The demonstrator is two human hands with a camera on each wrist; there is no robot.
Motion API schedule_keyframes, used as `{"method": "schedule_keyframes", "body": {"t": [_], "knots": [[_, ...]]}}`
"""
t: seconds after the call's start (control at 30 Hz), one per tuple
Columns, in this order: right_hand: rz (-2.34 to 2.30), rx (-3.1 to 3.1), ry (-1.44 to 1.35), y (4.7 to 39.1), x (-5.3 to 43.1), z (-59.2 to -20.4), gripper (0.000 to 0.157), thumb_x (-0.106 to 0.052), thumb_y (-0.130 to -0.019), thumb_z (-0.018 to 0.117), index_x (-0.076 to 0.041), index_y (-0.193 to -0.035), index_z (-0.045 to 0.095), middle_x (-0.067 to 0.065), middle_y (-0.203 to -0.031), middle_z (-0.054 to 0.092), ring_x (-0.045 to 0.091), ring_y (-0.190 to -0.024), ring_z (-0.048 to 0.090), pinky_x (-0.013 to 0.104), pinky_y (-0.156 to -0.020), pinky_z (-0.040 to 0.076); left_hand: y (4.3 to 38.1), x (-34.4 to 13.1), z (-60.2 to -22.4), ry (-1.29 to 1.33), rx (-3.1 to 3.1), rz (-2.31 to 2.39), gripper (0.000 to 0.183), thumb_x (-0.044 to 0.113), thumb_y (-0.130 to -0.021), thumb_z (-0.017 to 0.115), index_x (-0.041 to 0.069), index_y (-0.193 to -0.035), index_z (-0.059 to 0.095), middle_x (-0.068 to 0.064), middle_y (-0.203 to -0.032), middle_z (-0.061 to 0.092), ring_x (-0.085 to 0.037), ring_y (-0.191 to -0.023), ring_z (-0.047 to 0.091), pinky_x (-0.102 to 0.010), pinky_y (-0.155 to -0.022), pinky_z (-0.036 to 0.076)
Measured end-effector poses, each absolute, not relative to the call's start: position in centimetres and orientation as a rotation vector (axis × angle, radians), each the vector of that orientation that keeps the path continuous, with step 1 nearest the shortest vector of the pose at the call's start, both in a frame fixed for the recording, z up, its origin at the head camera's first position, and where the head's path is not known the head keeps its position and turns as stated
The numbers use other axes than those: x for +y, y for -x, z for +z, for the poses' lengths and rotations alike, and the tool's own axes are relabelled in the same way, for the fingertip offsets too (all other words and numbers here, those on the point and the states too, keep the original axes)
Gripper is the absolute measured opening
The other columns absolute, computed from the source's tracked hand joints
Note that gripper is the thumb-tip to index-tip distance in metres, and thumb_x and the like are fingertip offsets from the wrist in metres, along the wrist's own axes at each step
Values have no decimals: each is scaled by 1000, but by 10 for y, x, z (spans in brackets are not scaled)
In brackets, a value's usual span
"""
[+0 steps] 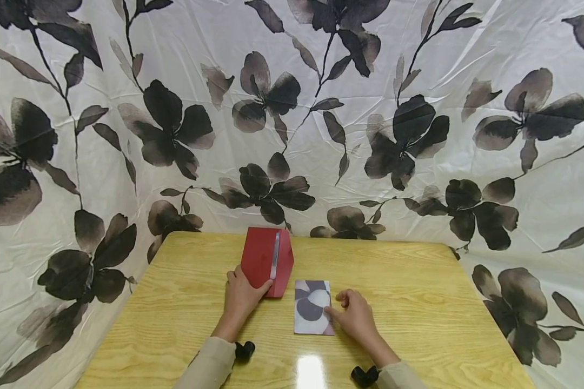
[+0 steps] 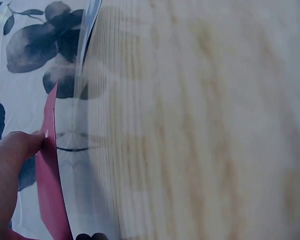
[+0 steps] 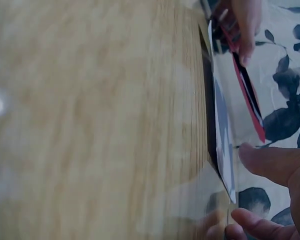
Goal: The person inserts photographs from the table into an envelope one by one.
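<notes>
A red envelope [image 1: 259, 256] lies at the table's far middle, its flap folded open to the right beside a pale silvery strip. My left hand [image 1: 243, 294] grips its lower end, thumb on top; the left wrist view shows the thumb on the reddish flap [image 2: 51, 185]. Nearer me and to the right is a card [image 1: 312, 319] with a grey-and-white floral print. Beside the card's right edge is my right hand [image 1: 357, 319], its thumb and fingers spread apart. In the right wrist view the thumb appears at the card [image 3: 225, 135]; contact is unclear.
Both things are over a yellow wood-grain table [image 1: 409, 292]. White cloth with dark flowers [image 1: 267, 146] hangs behind it and at the sides. Black devices [image 1: 365, 376] sit at both wrists. A bright reflection lies on the near tabletop.
</notes>
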State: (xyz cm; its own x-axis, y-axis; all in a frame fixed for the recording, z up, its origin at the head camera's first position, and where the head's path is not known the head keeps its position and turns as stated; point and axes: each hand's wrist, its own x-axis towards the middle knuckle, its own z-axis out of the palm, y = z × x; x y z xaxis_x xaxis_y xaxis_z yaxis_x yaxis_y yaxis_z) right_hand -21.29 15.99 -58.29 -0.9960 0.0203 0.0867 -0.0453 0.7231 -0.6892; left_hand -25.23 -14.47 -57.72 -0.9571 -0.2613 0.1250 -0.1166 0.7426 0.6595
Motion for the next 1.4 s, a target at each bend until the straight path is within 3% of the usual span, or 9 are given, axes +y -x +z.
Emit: {"method": "schedule_keyframes", "body": {"t": [0.17, 0.53, 0.97, 1.23, 1.4], "knots": [[1031, -2872, -26, 209, 155, -583, 47, -43, -79, 96, -9, -101, 71, 3, -91, 60, 19, -83, 54, 48, -85, 42, 252, -145, -577, -299, -2734, -1014, 98, 51, -85, 88, -13, -143, 42, -31, -122, 50, -46, -105, 60, -58, -92, 54], [864, -2896, -35, 204, 145, -582, 59, -52, -71, 97, -10, -99, 68, 3, -95, 63, 27, -91, 60, 50, -86, 45, 250, -145, -576, -294, -2730, -1027, 99, 50, -85, 88, -13, -144, 41, -32, -124, 50, -47, -107, 60, -59, -94, 53], [816, -2904, -100, 200, 137, -579, 53, -43, -71, 99, -10, -97, 66, 4, -94, 61, 25, -89, 58, 47, -78, 47, 251, -145, -578, -282, -2726, -1020, 100, 50, -85, 88, -13, -147, 41, -32, -125, 50, -48, -107, 61, -59, -94, 54], [741, -2936, -72, 198, 135, -574, 60, -46, -73, 98, -5, -104, 66, 6, -96, 61, 26, -90, 58, 48, -76, 50, 251, -144, -578, -288, -2727, -1029, 99, 50, -85, 88, -13, -145, 41, -32, -124, 50, -47, -107, 60, -59, -94, 54], [718, -2938, -113, 197, 132, -573, 54, -41, -76, 97, -4, -102, 68, 5, -93, 60, 22, -85, 55, 43, -72, 49, 250, -144, -577, -286, -2723, -1027, 99, 50, -85, 88, -13, -145, 41, -32, -125, 50, -48, -107, 60, -60, -94, 54]]}}
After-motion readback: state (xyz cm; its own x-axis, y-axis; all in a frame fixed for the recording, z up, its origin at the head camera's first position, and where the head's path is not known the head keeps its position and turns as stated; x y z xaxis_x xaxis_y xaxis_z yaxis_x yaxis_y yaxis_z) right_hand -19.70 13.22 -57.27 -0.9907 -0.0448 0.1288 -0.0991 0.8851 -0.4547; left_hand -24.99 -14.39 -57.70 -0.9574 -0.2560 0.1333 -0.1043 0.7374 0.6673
